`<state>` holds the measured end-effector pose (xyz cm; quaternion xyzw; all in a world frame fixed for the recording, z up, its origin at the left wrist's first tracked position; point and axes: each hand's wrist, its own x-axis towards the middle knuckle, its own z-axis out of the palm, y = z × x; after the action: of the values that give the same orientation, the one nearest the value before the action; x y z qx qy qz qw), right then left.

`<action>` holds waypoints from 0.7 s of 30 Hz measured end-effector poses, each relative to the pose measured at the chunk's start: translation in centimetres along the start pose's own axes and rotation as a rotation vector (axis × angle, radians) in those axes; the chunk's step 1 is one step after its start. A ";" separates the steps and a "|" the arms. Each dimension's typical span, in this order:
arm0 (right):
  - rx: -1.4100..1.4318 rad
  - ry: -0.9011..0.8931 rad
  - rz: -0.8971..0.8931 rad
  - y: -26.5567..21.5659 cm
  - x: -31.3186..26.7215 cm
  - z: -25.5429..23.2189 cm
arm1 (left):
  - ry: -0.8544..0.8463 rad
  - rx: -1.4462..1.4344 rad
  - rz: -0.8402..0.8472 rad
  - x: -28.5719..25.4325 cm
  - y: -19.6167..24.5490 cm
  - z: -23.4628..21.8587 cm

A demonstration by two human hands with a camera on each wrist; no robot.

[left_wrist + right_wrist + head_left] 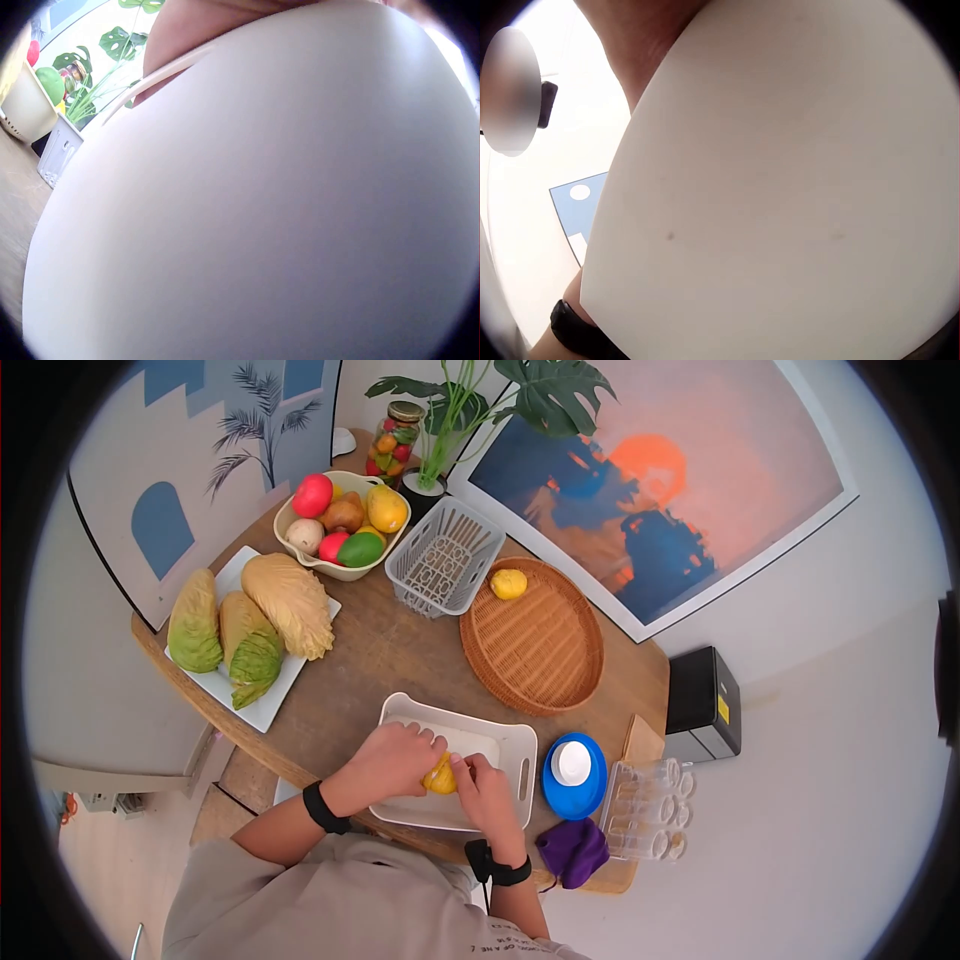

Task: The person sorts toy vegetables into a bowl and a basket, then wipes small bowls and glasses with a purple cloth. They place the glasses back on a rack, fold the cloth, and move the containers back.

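Over a white basin (515,745) with handle slots, both hands hold one small yellow fruit (440,775). The left hand (398,755) grips it from the left, fingers curled over its top. From the right, the right hand (485,790) holds it with the thumb and bent fingers against its side. Much of the fruit is covered by the fingers, and its exact kind cannot be told. In the left wrist view, the pale basin wall (262,195) hides most of the left hand. The basin wall (780,187) likewise fills the right wrist view.
A round wicker tray (535,640) bears another yellow fruit (508,584). Behind are a grey basket (445,555) and a cream bowl (360,572) of fruit. Cabbages (288,605) lie on a white plate (258,715). Right are a blue plate (575,805), purple cloth (573,852) and glasses (650,810).
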<state>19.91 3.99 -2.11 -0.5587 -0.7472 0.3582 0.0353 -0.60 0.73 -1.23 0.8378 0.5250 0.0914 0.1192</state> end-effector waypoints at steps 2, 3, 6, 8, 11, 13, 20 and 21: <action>0.039 0.088 -0.120 -0.3 -0.4 0.3 | -0.006 0.017 -0.016 0.1 0.0 0.2; 0.064 0.127 -0.202 -0.7 -0.8 0.4 | 0.004 0.001 -0.031 0.1 0.0 0.3; 0.067 0.230 -0.488 -0.3 -0.3 0.9 | 0.022 -0.028 -0.059 0.1 0.2 0.3; 0.035 0.166 -0.447 -0.8 -0.2 0.6 | 0.019 -0.022 -0.051 0.1 0.0 0.3; 0.050 -0.079 -0.067 -0.3 -0.2 0.0 | 0.086 -0.017 -0.025 -0.1 0.1 0.2; 0.129 -0.125 0.022 1.5 1.0 0.1 | 0.074 -0.006 -0.013 0.0 -0.1 0.5; 0.043 0.170 -0.463 -1.2 -0.3 0.6 | 0.095 -0.063 -0.025 -0.2 0.0 0.3; 0.047 0.092 -0.333 -1.7 -0.8 0.1 | 0.082 -0.049 -0.020 -0.2 0.0 0.2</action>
<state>18.83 3.06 -0.90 -0.4418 -0.8185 0.3389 0.1413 -0.64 0.58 -1.44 0.8248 0.5355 0.1372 0.1192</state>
